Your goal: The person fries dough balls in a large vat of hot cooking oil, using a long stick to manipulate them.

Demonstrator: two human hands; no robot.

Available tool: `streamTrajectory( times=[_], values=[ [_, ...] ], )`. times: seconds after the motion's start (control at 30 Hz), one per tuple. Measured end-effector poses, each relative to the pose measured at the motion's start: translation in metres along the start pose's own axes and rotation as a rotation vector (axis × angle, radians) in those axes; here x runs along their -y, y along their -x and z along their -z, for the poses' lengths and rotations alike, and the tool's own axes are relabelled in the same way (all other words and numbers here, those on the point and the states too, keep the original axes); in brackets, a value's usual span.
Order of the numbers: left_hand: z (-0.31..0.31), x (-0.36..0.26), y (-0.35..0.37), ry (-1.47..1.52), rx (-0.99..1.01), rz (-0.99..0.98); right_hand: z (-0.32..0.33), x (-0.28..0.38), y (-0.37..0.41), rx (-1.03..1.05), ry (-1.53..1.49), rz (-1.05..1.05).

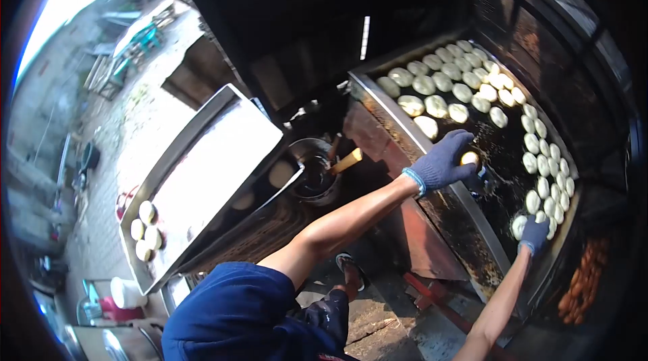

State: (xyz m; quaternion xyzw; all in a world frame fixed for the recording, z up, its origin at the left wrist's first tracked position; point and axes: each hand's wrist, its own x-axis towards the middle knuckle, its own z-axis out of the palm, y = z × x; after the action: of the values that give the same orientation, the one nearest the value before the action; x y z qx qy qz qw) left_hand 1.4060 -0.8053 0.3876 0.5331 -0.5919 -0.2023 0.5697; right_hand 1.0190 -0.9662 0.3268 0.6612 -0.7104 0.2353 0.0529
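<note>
Nearest, the gloved right hand (535,234) rests on a pale dough round (518,226) at the near edge of the griddle (506,185); I cannot tell whether its fingers pinch it. At 10 o'clock from it, the gloved left hand (442,162) has its fingers closed around another dough piece (469,157), just above the dark plate. The dough looks soft, light and easily dented, best taken gently by the rim. Further rounds (439,84) line the far side at 12 o'clock, and a pot (314,172) sits at 9.
</note>
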Motion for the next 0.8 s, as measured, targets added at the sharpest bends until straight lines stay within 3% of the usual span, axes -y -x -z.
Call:
streamTrajectory(
  times=[0.07, 0.13, 0.27, 0.3, 0.33, 0.4, 0.47, 0.5, 0.53, 0.6, 0.63, 0.67, 0.7, 0.73, 0.8],
  values=[
    [0.101, -0.033, 0.063, -0.105, -0.157, -0.015, 0.023, 0.076, 0.001, -0.202, -0.275, 0.311],
    [0.213, -0.045, 0.146, -0.324, -0.402, 0.155, 0.066, 0.19, 0.038, -0.174, -0.412, 0.433],
    [0.41, -0.045, 0.399, -1.095, -1.092, 0.758, 0.137, 0.409, 0.209, -0.043, -0.929, 0.759],
    [0.451, -0.042, 0.482, -1.322, -1.248, 0.837, 0.157, 0.459, 0.265, 0.093, -1.021, 0.923],
    [0.479, -0.059, 0.545, -1.402, -1.386, 1.036, 0.166, 0.5, 0.317, 0.302, -1.096, 1.074],
    [0.504, -0.097, 0.614, -1.242, -1.656, 1.608, 0.172, 0.573, 0.43, 0.865, -1.149, 1.209],
    [0.529, -0.088, 0.707, -0.84, -1.576, 1.507, 0.171, 0.63, 0.542, 1.427, -0.961, 1.324],
    [0.529, -0.103, 0.706, -0.714, -1.432, 1.536, 0.15, 0.65, 0.603, 1.505, -0.861, 1.445],
    [0.527, -0.114, 0.699, -0.769, -1.389, 1.586, 0.121, 0.67, 0.669, 1.545, -0.84, 1.575],
    [0.53, -0.105, 0.717, -0.391, -1.403, 1.35, 0.134, 0.688, 0.755, 1.621, -0.544, 1.549],
    [0.527, -0.106, 0.708, -0.454, -1.453, 1.277, 0.134, 0.683, 0.792, 1.482, -0.479, 1.539],
    [0.521, -0.113, 0.695, -0.513, -1.488, 1.208, 0.131, 0.676, 0.819, 1.487, -0.437, 1.536],
    [0.518, -0.118, 0.686, -0.562, -1.465, 1.123, 0.152, 0.67, 0.817, 1.452, -0.378, 1.545],
    [0.513, -0.111, 0.683, -0.578, -1.474, 0.955, 0.151, 0.666, 0.82, 1.585, -0.415, 1.484],
    [0.502, -0.115, 0.651, -0.495, -1.425, 0.821, 0.141, 0.646, 0.804, 1.574, -0.651, 1.301]
  ],
)
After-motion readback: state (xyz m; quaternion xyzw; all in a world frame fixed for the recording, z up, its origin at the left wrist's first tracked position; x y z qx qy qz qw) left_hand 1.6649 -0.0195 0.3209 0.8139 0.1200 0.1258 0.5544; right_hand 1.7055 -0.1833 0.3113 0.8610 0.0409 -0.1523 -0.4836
